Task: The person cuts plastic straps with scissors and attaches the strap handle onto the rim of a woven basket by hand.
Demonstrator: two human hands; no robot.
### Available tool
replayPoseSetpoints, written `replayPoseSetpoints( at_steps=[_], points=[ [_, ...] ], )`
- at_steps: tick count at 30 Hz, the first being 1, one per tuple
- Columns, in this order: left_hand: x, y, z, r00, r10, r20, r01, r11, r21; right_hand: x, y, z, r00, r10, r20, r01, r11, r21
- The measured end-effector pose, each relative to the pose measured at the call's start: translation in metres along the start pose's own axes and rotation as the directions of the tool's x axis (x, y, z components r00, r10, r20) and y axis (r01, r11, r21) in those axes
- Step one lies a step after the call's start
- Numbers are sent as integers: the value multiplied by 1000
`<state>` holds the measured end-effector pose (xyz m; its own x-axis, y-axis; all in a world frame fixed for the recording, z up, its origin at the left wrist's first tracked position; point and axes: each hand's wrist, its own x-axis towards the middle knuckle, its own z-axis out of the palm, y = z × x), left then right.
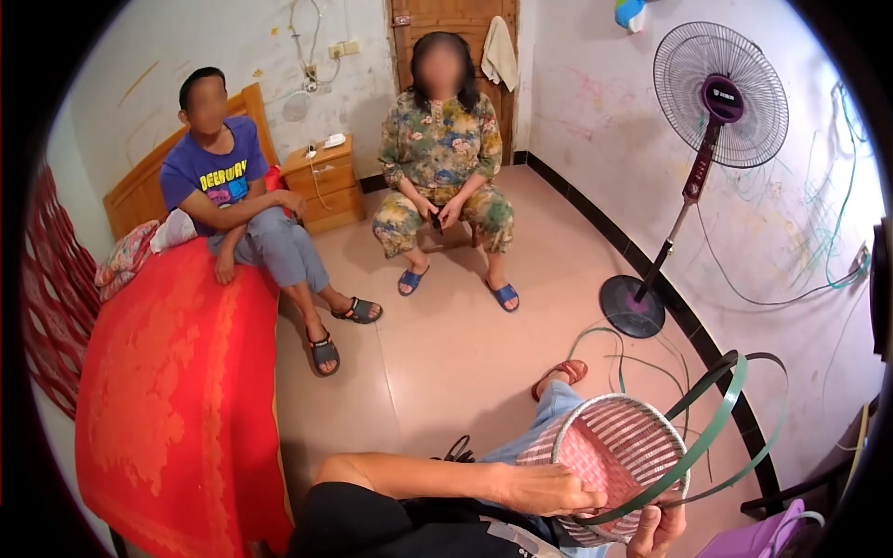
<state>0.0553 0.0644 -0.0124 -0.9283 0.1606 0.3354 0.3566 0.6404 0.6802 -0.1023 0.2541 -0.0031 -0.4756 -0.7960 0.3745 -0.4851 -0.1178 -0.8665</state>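
Observation:
A round woven basket (621,418) in pink and white strips rests tilted on my lap, its mouth facing up. My left hand (551,488) reaches across, fingers closed at the near part of the rim, where a dark green plastic strap (699,446) meets the basket. That strap bends up in a large loop over the basket's right side. With thumb and fingers my right hand (656,527) pinches at the near right rim, close to the strap. The fingertips of both hands are partly hidden, so exactly what lies between them is hard to see.
A standing fan (718,98) is by the right wall, loose green straps (621,363) on the floor near its base. One person sits on a red-covered bed (177,391), another on a low seat before the door. A purple object (758,535) is at lower right.

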Motion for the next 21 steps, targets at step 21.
replayPoseSetpoints(
  at_steps=[21],
  points=[
    [0, -5, 21, 966, 3, -259, -5, 1000, -9, 30, -32, -11, 980, -5, 200, 16, 998, -54]
  ],
)
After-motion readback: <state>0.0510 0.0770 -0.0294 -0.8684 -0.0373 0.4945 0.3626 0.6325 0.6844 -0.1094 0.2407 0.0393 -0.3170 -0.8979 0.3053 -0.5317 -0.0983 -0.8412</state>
